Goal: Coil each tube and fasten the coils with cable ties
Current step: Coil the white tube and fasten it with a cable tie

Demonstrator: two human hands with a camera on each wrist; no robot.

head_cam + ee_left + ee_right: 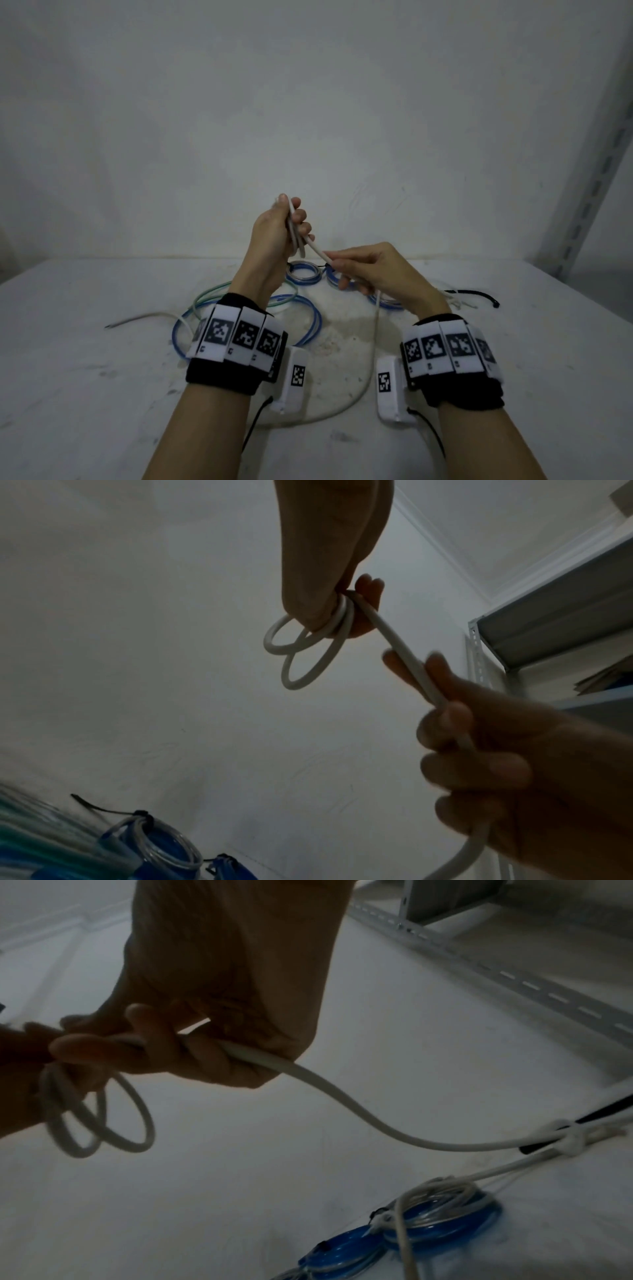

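My left hand is raised above the table and grips a small coil of white tube, two or three loops hanging below the fingers. The tube's free run slopes down to my right hand, which pinches it between thumb and fingers. From there the tube trails down and curves across the table. Blue and clear coils lie on the table behind the hands, fastened with black ties.
Loose blue tube and green tube lie in loops on the left, under my left wrist. Black and white cable ties lie at the right. The wall is close behind, and a metal shelf upright stands at the right.
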